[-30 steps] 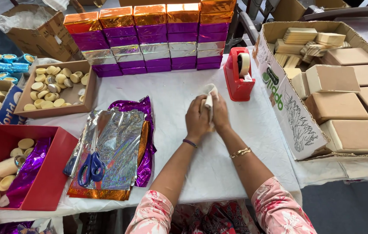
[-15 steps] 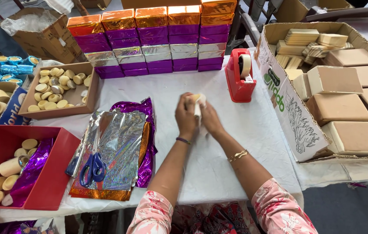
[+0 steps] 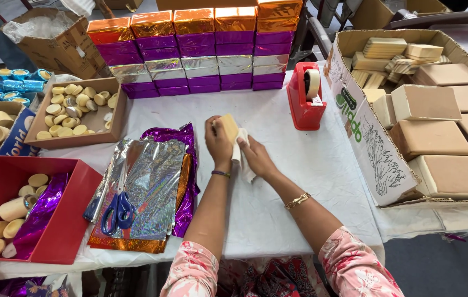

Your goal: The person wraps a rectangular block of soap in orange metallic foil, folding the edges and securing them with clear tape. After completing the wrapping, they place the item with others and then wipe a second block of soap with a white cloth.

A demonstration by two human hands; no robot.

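Note:
My left hand [image 3: 218, 144] holds a small flat wooden block [image 3: 228, 126] upright over the white-covered table [image 3: 311, 165]. My right hand [image 3: 256, 157] presses a white cloth [image 3: 243, 159] against the block's side. Both hands meet near the table's middle, just right of a pile of shiny foil sheets [image 3: 151, 181] in silver, purple and orange. Blue-handled scissors [image 3: 117, 212] lie on the foil.
A red tape dispenser [image 3: 305, 99] stands behind the hands. Foil-wrapped boxes [image 3: 190, 49] are stacked at the back. A big cardboard box [image 3: 366, 143] of tan blocks sits right. Left are a red tray [image 3: 58, 231] and a cardboard tray [image 3: 99, 121] of wooden pieces.
Both hands have drawn nearer to me and leftward with the block and cloth. The block has turned so its flat face shows above my left hand.

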